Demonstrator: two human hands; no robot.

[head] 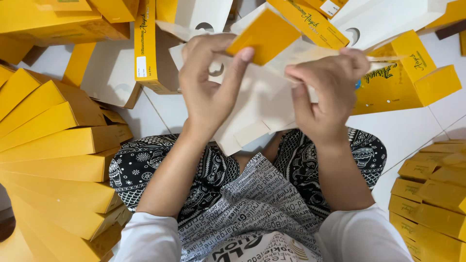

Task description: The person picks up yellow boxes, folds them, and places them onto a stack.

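- Left hand (pixel 206 92) pinches the yellow flap (pixel 266 35); right hand (pixel 326 97) grips the unfolded carton (pixel 259 104), held above the lap.
- A crooked fold could likely crease or tear the flap.
- A loosened grip might drop the carton onto the floor (pixel 412 131).

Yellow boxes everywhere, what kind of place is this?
Probably a home floor used for folding boxes: white floor tiles, a fanned stack of folded yellow cardboard boxes, and both hands folding a yellow-and-white cardboard box blank.
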